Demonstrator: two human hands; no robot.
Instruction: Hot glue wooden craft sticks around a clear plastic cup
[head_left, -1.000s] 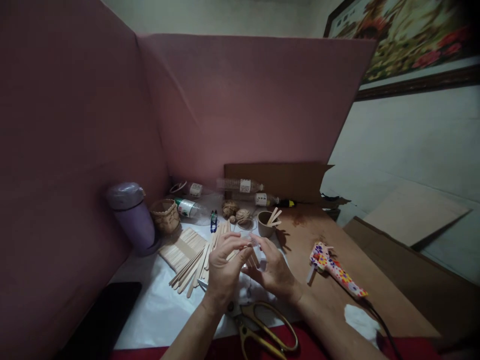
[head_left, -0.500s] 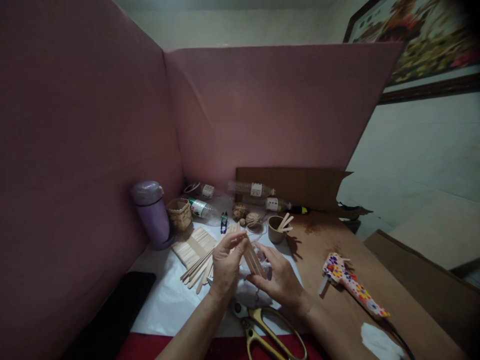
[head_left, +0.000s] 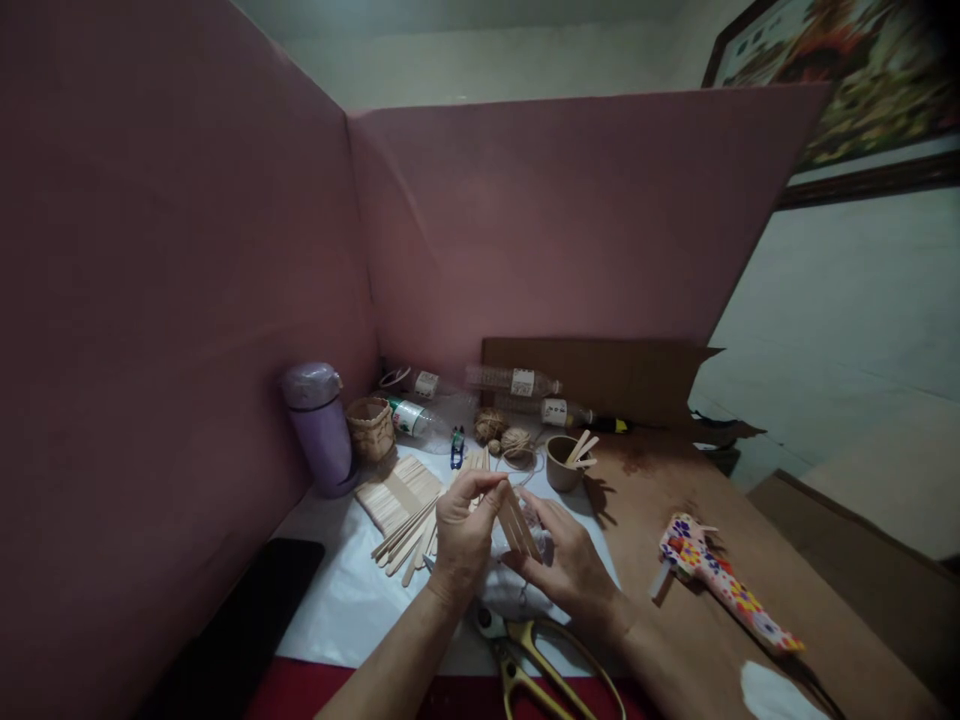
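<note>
My left hand (head_left: 461, 535) is curled, its fingertips pinching the top of a small bunch of wooden craft sticks (head_left: 519, 522) held upright over the white sheet (head_left: 352, 600). My right hand (head_left: 570, 565) grips the same bunch from the right and below, fingers wrapped around it. More loose sticks (head_left: 409, 530) and a flat panel of joined sticks (head_left: 397, 493) lie just left of my hands. Gold-handled scissors (head_left: 540, 660) rest right below my wrists.
A floral glue gun (head_left: 720, 580) lies on the brown board to the right. Behind are a cup holding sticks (head_left: 564, 462), twine balls (head_left: 504, 432), plastic bottles (head_left: 514, 382), a small woven basket (head_left: 371, 428) and a purple tumbler (head_left: 321, 425). A dark phone (head_left: 247, 610) lies at left. Pink panels enclose the back and left.
The camera view has shifted left, so everything sits further right in the picture. My hands have closed together on the stick bunch, which now stands more upright between them.
</note>
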